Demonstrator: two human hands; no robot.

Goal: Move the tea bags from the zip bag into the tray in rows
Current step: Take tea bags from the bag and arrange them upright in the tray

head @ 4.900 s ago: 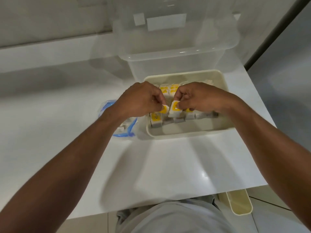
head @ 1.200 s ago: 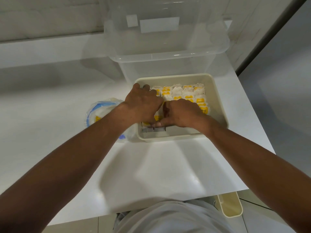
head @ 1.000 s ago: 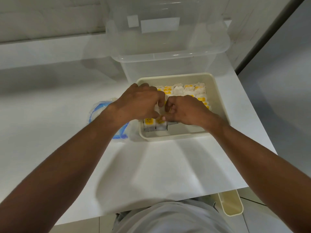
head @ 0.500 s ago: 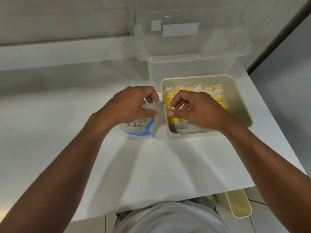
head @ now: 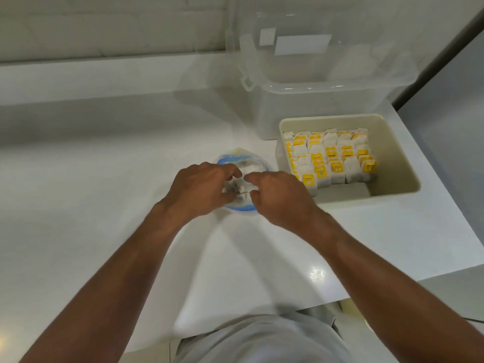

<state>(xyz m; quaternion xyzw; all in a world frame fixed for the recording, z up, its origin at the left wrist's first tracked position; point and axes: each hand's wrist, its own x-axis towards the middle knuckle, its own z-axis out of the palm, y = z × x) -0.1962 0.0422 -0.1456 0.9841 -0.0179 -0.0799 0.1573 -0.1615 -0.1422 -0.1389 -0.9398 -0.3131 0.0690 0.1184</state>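
Note:
The zip bag [head: 259, 166], clear with a blue rim, stands open on the white counter left of the tray. Both hands are over its mouth. My left hand [head: 199, 191] and my right hand [head: 279, 196] have thumb and forefinger spread around the loose tea bags [head: 239, 190] inside, with nothing plainly pinched. The picture is blurred there. The beige tray [head: 392, 196] sits to the right and holds several rows of white tea bags with yellow tags [head: 330, 156] standing upright. A strip of tray floor shows along its near side.
A large clear plastic bin [head: 314, 106] stands right behind the tray. The white counter [head: 104, 205] spreads out to the left. Its front edge runs just before my body, and its right edge is close beside the tray.
Both hands have left the tray and moved left onto the zip bag's mouth. The view has swung left, so the tray's filled rows show uncovered.

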